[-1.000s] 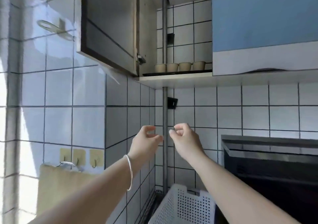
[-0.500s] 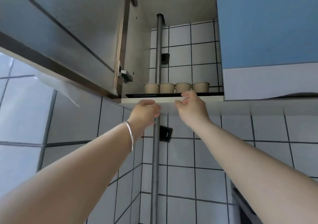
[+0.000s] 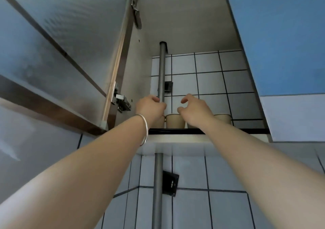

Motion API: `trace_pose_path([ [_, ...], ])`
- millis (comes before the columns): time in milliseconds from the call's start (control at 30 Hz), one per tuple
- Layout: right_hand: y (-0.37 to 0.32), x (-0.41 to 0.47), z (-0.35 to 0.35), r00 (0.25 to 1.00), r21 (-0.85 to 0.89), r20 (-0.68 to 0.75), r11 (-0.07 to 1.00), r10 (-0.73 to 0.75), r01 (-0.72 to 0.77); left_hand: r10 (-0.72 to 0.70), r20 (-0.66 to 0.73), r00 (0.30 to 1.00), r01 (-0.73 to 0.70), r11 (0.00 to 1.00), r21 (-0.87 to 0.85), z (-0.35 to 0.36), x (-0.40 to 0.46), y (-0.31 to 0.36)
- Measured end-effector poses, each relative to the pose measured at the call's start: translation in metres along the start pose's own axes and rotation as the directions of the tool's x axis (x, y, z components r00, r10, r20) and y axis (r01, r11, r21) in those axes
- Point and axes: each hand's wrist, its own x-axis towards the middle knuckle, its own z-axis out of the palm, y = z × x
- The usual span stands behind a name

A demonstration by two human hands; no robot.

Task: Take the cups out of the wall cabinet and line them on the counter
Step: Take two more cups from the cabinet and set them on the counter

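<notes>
— What is seen of the cups and how are they made?

— A row of small beige cups (image 3: 175, 121) is seen on the dark shelf edge (image 3: 246, 131) inside the open wall cabinet (image 3: 184, 26). They are matte, round and slightly tapered, with thin rolled rims. One is plainly shown between the two wrists, another cup (image 3: 223, 118) is seen at the right end, and the rest are hidden behind the hands.

— And the hands?

— Both are raised into the cabinet above the cups. The left hand (image 3: 150, 108) is loosely curled, with a smooth silver bangle (image 3: 144, 130) worn on its wrist; whether the cup behind it is touched cannot be told. The right hand (image 3: 195, 110) is held with bent fingers spread over the row, and nothing is gripped in it.

— What of the cabinet itself?

— A dull grey inner face is shown on the door (image 3: 66, 43) swung out to the left, with a metal hinge (image 3: 121, 101) fixed at its edge. The neighbouring door (image 3: 281, 35) is plain blue.

— And the room?

— The wall is covered in glossy white square tiles (image 3: 209, 82) with dark grout. A grey round pipe (image 3: 161, 73) is run up through the cabinet floor, held by a black bracket (image 3: 170, 184).
</notes>
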Motion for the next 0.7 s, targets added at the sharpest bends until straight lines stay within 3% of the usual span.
trace_pose_path([
  [167, 0.003, 0.022, 0.012, 0.989, -0.190, 0.145, 0.982, 0.033, -0.005, -0.107, 0.047, 0.993, 0.092, 0.962, 0.257, 0.003, 0.028, -0.010],
  [367, 0.001, 0.040, 0.031, 0.983, -0.314, 0.173, 0.950, 0.066, -0.009, -0.161, 0.192, 0.968, 0.100, 0.951, 0.291, 0.003, 0.042, -0.017],
  [567, 0.005, 0.046, 0.035, 0.977, -0.302, 0.184, 0.952, 0.108, -0.049, -0.182, 0.257, 0.949, 0.083, 0.932, 0.353, 0.004, 0.042, -0.026],
  [700, 0.004, 0.045, 0.028, 0.988, -0.192, 0.134, 0.980, 0.083, -0.056, -0.141, 0.225, 0.964, 0.064, 0.946, 0.317, -0.001, 0.040, -0.025],
])
